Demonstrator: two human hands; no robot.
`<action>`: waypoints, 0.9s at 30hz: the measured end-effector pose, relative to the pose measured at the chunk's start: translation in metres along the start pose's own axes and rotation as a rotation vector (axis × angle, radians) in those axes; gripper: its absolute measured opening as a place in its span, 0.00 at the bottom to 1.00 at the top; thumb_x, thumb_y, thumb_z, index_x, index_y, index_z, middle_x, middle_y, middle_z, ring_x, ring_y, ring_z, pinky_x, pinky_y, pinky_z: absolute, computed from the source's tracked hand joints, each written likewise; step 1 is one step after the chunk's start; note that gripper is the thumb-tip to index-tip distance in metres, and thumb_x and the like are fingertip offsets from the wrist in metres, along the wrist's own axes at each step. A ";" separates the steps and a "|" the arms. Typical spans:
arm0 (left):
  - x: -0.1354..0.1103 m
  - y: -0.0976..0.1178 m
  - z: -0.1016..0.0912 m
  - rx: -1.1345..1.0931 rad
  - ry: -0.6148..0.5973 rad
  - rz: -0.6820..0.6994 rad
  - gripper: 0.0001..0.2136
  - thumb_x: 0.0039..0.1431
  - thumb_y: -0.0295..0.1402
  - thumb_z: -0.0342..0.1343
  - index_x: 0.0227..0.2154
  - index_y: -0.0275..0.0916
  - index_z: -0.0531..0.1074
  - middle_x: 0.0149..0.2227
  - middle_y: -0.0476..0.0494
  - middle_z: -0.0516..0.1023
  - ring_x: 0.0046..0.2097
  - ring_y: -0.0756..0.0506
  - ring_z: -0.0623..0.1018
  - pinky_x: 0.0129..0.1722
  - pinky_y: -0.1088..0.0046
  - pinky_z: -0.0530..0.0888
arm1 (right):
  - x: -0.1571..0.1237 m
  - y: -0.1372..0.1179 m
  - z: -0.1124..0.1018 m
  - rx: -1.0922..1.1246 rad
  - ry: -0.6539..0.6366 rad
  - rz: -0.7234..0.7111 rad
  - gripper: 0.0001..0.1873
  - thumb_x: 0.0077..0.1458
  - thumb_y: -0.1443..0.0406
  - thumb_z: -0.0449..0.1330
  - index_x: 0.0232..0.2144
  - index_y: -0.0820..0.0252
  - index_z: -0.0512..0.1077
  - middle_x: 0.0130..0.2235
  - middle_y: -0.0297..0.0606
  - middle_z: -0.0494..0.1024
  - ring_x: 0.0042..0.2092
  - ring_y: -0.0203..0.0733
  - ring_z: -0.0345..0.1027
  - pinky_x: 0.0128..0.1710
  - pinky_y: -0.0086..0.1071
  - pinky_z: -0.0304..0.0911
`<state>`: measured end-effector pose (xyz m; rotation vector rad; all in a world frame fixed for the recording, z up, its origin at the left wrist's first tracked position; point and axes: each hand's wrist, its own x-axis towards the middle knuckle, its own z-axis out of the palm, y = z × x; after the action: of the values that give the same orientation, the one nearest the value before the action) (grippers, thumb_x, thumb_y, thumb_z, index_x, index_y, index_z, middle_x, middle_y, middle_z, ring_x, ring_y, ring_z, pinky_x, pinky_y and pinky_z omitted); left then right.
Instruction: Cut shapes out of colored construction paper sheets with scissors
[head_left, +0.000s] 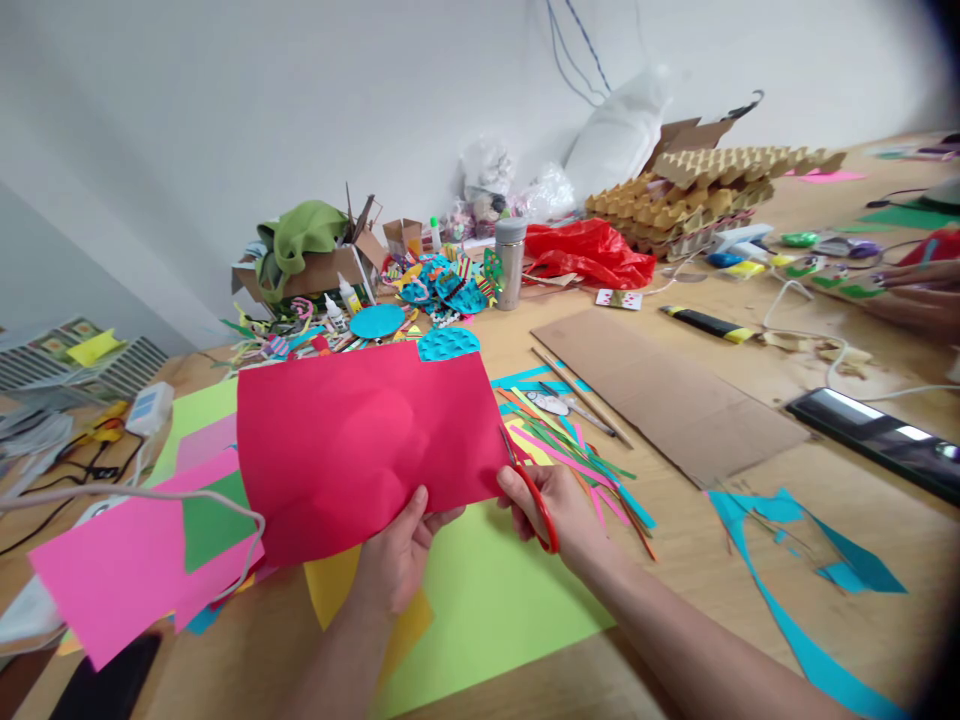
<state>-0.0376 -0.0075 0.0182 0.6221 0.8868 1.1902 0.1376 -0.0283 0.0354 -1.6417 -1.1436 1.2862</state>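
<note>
A large red sheet of paper point(337, 440) is held up over the table, its lower edge pinched by my left hand point(397, 550) with the thumb on top. My right hand point(551, 505) is closed on a pair of scissors point(544, 505) with red handles. The scissor blades lie at the sheet's right edge, near the lower right corner; whether they cut into it I cannot tell. Beneath my hands is a yellow-green sheet point(487, 610), with part of a yellow-orange sheet point(330, 585) beside my left wrist.
Pink sheets point(112, 560) and a white cable point(247, 505) lie at left. Paper strips point(577, 450), a cardboard piece point(660, 390) and blue scraps point(772, 560) lie at right. Behind stand a steel bottle point(510, 265) and egg trays point(690, 200). Another person's hand point(919, 290) shows far right.
</note>
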 end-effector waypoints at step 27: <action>-0.001 0.000 0.004 0.048 -0.023 0.000 0.21 0.49 0.29 0.63 0.48 0.40 0.73 0.45 0.42 0.79 0.49 0.39 0.76 0.47 0.60 0.76 | 0.001 0.004 0.002 0.000 0.034 0.016 0.30 0.47 0.41 0.53 0.12 0.59 0.59 0.11 0.31 0.64 0.13 0.28 0.53 0.14 0.24 0.48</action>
<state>-0.0344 -0.0086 0.0201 0.6739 0.8985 1.1628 0.1369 -0.0288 0.0315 -1.6699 -1.1125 1.2633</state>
